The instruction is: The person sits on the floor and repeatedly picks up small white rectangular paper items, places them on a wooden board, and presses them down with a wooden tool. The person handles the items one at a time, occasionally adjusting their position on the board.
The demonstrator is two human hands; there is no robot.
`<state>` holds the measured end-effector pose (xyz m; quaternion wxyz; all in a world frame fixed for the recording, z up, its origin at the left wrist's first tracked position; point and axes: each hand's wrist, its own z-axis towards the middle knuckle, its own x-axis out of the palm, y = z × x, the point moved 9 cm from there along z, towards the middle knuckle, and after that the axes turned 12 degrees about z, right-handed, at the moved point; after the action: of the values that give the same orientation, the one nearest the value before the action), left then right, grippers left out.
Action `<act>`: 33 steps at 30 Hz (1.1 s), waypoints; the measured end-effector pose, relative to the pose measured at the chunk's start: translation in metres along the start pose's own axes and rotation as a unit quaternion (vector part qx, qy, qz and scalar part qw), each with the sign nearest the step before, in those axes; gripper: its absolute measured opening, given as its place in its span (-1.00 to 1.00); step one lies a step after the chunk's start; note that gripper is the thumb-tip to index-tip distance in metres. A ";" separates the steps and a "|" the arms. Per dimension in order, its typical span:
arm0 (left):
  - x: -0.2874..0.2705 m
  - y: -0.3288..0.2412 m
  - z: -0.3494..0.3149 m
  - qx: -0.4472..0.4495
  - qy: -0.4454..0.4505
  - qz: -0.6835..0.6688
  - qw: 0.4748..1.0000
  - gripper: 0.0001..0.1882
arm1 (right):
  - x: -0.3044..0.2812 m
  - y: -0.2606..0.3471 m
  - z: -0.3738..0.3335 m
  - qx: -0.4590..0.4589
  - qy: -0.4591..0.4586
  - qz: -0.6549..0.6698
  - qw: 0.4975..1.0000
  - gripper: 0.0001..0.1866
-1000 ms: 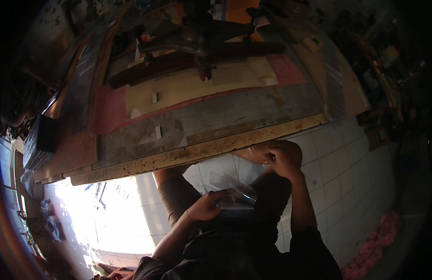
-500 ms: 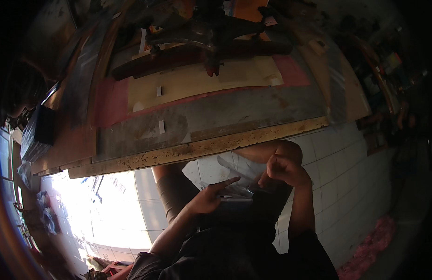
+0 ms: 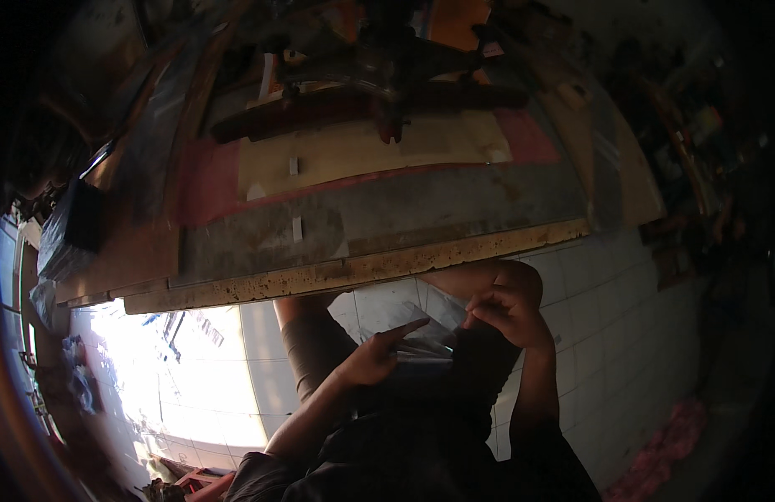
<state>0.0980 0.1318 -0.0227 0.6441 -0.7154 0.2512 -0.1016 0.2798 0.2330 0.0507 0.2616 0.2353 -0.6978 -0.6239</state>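
Thin clear plastic film (image 3: pixel 387 314) lies over my lap, its folds catching the light, with a straight near edge. My left hand (image 3: pixel 372 358) is at the left side of the film, index finger stretched across it and the other fingers curled at its edge. On the right, above my thigh, my right hand (image 3: pixel 513 316) has its fingers bent and the tips brought together by the film's right edge. The film seems to rise toward those fingertips, though the exact contact is too dark to make out.
A worn workbench (image 3: pixel 362 269) with a rough front edge stands just beyond my knees. On it is a dark metal machine part (image 3: pixel 379 96) above a yellowish sheet (image 3: pixel 320 171). A dark block wrapped in plastic (image 3: pixel 69 234) sits at left. Pink material (image 3: pixel 663 448) lies on the tiled floor.
My right hand has come down and left, toward the film, and turned from a raised fist to a pinch. The film has spread and shifted; my left hand stays in place.
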 end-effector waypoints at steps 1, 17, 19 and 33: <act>0.000 0.000 0.002 -0.002 0.000 -0.011 1.000 -0.04 | 0.010 0.007 -0.001 -0.066 0.082 0.148 0.983 -0.89; 0.002 -0.001 -0.003 0.000 0.021 -0.013 1.000 -0.11 | -0.073 -0.048 0.013 0.085 -0.118 -0.511 0.847 -0.82; 0.002 0.001 -0.001 -0.012 0.035 -0.051 0.998 -0.11 | -0.056 -0.026 0.011 0.047 -0.132 -0.277 0.951 -0.84; -0.021 -0.025 -0.018 0.033 0.017 -0.014 0.999 -0.14 | -0.070 -0.065 0.001 0.040 -0.182 -0.610 0.770 -0.81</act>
<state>0.0774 0.1271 0.0080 0.6614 -0.6953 0.2488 -0.1310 0.3318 0.2728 -0.0194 -0.3159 0.5041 -0.4664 -0.6547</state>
